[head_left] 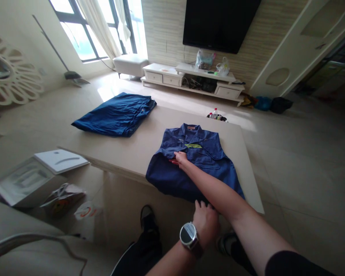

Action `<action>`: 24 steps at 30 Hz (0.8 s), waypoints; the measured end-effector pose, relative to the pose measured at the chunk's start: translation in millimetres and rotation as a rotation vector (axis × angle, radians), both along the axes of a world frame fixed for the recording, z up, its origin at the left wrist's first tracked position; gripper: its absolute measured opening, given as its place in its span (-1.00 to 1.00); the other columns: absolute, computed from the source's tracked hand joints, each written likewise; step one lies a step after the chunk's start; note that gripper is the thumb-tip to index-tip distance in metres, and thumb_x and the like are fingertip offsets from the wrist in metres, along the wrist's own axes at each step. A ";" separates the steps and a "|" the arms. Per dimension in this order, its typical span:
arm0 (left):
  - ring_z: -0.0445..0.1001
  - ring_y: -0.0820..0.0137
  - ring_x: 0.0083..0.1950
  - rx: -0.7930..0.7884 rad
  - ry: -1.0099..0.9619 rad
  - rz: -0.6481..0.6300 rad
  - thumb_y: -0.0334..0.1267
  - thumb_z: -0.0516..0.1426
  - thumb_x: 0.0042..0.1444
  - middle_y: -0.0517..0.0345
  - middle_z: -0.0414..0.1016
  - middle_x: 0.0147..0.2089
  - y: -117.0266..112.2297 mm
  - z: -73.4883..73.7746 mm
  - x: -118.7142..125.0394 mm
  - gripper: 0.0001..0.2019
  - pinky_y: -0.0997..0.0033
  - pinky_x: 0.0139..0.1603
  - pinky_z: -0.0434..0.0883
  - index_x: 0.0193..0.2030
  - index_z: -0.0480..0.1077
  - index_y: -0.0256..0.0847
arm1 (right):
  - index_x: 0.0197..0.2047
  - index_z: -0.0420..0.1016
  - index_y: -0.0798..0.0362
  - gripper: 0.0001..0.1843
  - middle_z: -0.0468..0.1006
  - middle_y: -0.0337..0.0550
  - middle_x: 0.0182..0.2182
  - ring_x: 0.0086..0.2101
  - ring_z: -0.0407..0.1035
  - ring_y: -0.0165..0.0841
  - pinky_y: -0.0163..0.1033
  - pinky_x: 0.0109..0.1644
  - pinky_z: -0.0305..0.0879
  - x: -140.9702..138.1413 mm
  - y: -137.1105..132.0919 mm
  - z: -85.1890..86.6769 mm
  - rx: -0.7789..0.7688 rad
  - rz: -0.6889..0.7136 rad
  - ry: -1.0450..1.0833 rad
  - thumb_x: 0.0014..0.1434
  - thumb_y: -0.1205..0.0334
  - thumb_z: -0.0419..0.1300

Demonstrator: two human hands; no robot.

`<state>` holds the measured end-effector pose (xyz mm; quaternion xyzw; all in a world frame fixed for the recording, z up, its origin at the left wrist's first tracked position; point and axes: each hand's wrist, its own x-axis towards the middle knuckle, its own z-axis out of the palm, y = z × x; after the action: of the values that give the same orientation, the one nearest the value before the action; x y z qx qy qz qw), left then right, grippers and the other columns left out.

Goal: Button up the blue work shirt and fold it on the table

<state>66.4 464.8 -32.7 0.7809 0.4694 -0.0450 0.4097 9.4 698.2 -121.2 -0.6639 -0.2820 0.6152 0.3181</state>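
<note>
A dark blue work jacket (212,163) lies at the near right end of the table, collar away from me, with a yellow-green strip across its chest. Its lower part hangs over the table's near edge. My right hand (180,158) is closed over the left part of the jacket front, around a slim red object (174,162) whose kind I cannot make out. Below it, my left hand (205,220), wearing a round watch (188,234) on the wrist, has its fingers bent onto the jacket's bottom hem. My right forearm passes over the jacket.
Folded blue trousers or similar garment (115,115) lies on the far left of the pale table (149,149). Bottles with red caps (215,112) show behind the table. An open white box (31,176) and bags (63,197) stand at left. A TV cabinet (172,78) is beyond.
</note>
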 end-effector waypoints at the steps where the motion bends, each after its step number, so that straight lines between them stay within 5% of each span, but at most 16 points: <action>1: 0.28 -0.16 0.43 -0.002 0.001 -0.004 -0.13 0.11 0.19 -0.19 0.38 0.41 0.8 -0.4 0.1 -0.40 -0.31 0.52 0.03 0.38 0.42 -0.18 | -0.10 0.43 0.05 -0.94 0.55 -0.28 -0.46 -0.60 0.47 -0.43 -0.43 -0.59 0.38 0.9 1.6 -1.1 0.009 -0.007 -0.009 0.35 0.32 0.19; 9: 0.36 -0.12 0.35 -0.011 0.031 -0.022 -0.13 0.11 0.22 -0.25 0.46 0.32 0.2 7.3 3.7 -0.44 -0.25 0.48 0.10 0.34 0.43 -0.25 | -0.20 0.48 0.13 -0.80 0.47 -0.24 -0.56 -0.64 0.43 -0.41 -0.45 -0.67 0.26 21.0 25.8 -5.6 0.036 -0.061 -0.113 0.36 0.15 0.22; 12: 0.41 -0.08 0.30 -0.016 0.020 -0.039 -0.14 0.08 0.26 -0.24 0.49 0.28 -2.0 12.5 3.2 -0.49 -0.19 0.43 0.18 0.30 0.46 -0.24 | -0.13 0.48 0.14 -0.90 0.43 -0.32 -0.58 -0.67 0.37 -0.45 -0.45 -0.63 0.29 28.4 42.1 -3.8 0.068 -0.114 -0.176 0.34 0.28 0.21; 17: 0.44 -0.05 0.27 -0.010 0.053 -0.029 -0.15 0.07 0.28 -0.24 0.52 0.23 -0.9 17.2 -1.9 -0.54 -0.12 0.38 0.25 0.24 0.48 -0.28 | 0.00 0.44 0.11 -0.80 0.38 -0.41 -0.59 -0.67 0.36 -0.45 -0.41 -0.56 0.35 31.3 59.8 -3.6 0.141 -0.122 -0.244 0.30 0.39 0.23; 24: 0.48 -0.06 0.22 0.005 0.025 0.002 -0.17 0.13 0.26 -0.24 0.54 0.19 1.5 10.5 -3.5 -0.58 -0.14 0.31 0.32 0.20 0.49 -0.29 | -0.06 0.38 0.03 -0.77 0.42 -0.34 -0.51 -0.64 0.34 -0.43 -0.37 -0.58 0.28 44.4 43.2 1.6 0.307 -0.025 -0.418 0.26 0.25 0.30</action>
<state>62.9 466.4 -22.2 0.7807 0.4755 -0.0533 0.4020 53.8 741.4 -119.5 -0.7239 -0.4236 0.4107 0.3575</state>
